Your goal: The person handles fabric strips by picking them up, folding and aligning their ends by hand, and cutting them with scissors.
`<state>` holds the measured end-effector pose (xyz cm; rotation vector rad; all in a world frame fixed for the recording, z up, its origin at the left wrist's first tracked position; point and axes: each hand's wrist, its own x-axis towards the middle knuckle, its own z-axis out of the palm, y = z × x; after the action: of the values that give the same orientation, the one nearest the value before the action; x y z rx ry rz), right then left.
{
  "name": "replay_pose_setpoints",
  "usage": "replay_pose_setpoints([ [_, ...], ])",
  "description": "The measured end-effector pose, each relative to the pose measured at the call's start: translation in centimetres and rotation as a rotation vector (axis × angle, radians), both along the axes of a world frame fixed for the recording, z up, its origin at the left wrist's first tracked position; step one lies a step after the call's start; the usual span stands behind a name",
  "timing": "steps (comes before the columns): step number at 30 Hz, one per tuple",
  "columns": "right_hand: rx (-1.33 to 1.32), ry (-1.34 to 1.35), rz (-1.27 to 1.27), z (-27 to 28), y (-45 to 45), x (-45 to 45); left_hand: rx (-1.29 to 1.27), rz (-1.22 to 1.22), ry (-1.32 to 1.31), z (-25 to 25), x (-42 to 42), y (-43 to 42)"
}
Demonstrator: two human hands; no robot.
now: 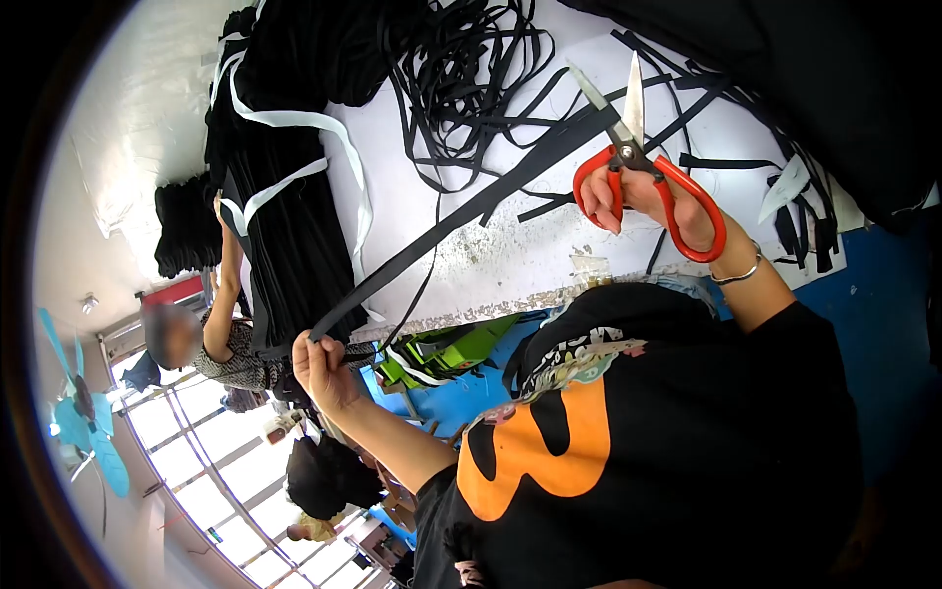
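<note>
My right hand [638,201] is closed around the red handles of a pair of scissors [629,147], whose two blades stand apart and point away from me. A wide black fabric strip [471,208] runs slantwise over the white tabletop. Its near end is pinched in the closed fingers of my left hand [324,371], by the table's front edge. At its far end the strip reaches the scissors, by the lower part of the left blade; whether it lies between the blades I cannot tell. A narrower black strip hangs down close to my left hand.
A tangle of thin black strips [461,88] lies on the white table [422,265], with cut black pieces [726,162] at the right. Stacked black fabric [289,226] with white bands [334,123] fills the left. Beyond it, another person [228,339] reaches toward the stack.
</note>
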<state>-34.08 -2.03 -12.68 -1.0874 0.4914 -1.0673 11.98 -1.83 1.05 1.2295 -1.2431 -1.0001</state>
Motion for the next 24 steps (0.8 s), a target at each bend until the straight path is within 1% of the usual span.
replay_pose_setpoints([
  [2, -0.050, -0.014, 0.005, 0.2, 0.3, -0.2, 0.015, 0.001, 0.018, -0.8, 0.5, -0.4],
  [4, -0.086, 0.002, 0.045, 0.8, 0.3, -0.3, 0.074, 0.025, -0.039, -1.2, 0.7, -0.8],
  [6, -0.054, -0.032, 0.006, 1.2, 0.9, -0.4, 0.076, 0.023, -0.040, -1.4, 0.5, -1.0],
  [8, -0.017, 0.006, -0.009, 1.1, 1.4, -0.7, 0.119, 0.015, -0.166, -1.6, 0.8, -1.2],
  [13, 0.048, 0.045, -0.034, 2.6, 2.3, -1.1, 0.131, 0.017, -0.183, -1.7, 0.6, -1.2],
  [15, 0.053, 0.053, -0.089, 3.9, 2.6, -1.0, 0.133, 0.018, -0.186, -1.7, 0.7, -1.2],
  [24, 0.086, 0.103, -0.131, 3.6, 2.9, -0.8, 0.131, -0.005, -0.197, -1.8, 0.3, -0.6],
])
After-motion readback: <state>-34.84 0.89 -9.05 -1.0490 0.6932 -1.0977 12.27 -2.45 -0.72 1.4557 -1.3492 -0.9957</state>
